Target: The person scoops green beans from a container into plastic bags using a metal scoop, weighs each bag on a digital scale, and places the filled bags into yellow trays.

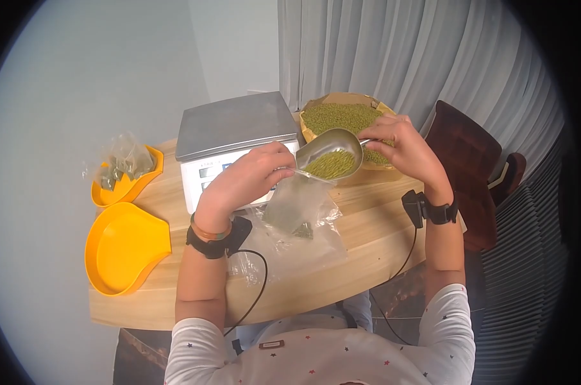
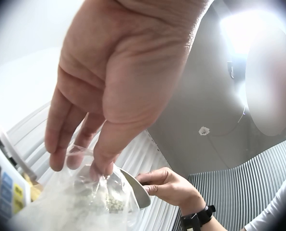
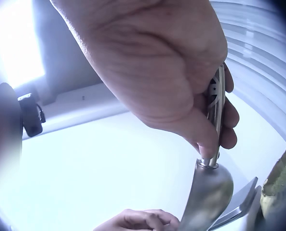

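Note:
My right hand (image 1: 403, 146) grips the handle of a metal scoop (image 1: 324, 144), which holds a heap of small green beans (image 1: 335, 165). In the right wrist view, thumb and fingers wrap around the scoop's handle (image 3: 219, 115). My left hand (image 1: 249, 174) pinches the top edge of a clear plastic bag (image 1: 295, 200) between thumb and fingers. The scoop's front lip overlaps the bag's mouth, close beside the left fingertips. Through the film in the left wrist view, some pale green beans (image 2: 115, 204) show near the scoop.
Behind the hands stands a digital scale (image 1: 236, 122) with a grey plate. An open sack (image 1: 308, 133) of green beans sits to its right. At the left are two yellow trays, a near one (image 1: 125, 253) and a far one holding small filled bags (image 1: 132, 158). A chair (image 1: 460, 151) stands right.

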The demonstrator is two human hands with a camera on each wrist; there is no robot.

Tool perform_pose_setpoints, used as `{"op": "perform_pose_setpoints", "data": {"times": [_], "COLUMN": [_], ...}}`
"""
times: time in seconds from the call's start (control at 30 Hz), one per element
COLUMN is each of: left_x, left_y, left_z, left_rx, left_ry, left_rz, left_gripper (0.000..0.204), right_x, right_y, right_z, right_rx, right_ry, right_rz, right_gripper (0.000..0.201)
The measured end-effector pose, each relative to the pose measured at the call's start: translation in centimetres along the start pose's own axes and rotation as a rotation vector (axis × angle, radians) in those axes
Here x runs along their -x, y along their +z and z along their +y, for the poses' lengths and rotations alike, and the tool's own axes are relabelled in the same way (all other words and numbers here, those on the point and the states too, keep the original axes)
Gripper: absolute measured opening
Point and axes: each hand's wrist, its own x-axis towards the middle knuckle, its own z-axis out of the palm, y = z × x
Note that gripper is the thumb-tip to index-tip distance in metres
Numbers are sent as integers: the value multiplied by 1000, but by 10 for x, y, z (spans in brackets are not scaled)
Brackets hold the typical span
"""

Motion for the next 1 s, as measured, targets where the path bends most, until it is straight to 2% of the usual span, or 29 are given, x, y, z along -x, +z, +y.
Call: {"op": "perform_pose_setpoints", "data": {"times": [0.13,0.3,0.33,0.4,0.47,0.53,0.6,0.67,0.7,0.83,1.0], "left_x": [0,0,1,1,1,1,1,2,2,1,1], "left_y": [0,-2,-1,-2,-2,-2,-2,-2,-1,-1,-1], "left_z": [1,2,1,0,1,3,4,3,1,0,0], "left_rx": [7,6,-5,-14,-23,-15,-8,-14,-17,-24,-31], "left_ry": [-14,-26,-11,5,-11,-32,-53,-49,-46,-22,-18], "left_rz": [-12,-22,-18,-14,-22,-28,-35,-42,-41,-36,-43], "left_gripper": [13,13,13,13,13,13,13,13,13,12,13], "right_x": [4,7,6,4,8,10,14,16,14,18,15], "right_y": [5,0,-3,-9,-7,1,17,34,43,77,110], "right_z": [-18,-16,-11,9,32,59,85,107,116,120,120], "right_rx": [96,81,84,-106,-67,-23,9,292,297,319,249], "right_ry": [-53,37,38,98,131,340,335,454,510,489,466], "right_rz": [52,76,78,131,172,239,288,225,159,83,92], "right_gripper": [18,17,17,18,19,21,23,19,19,20,19]}}
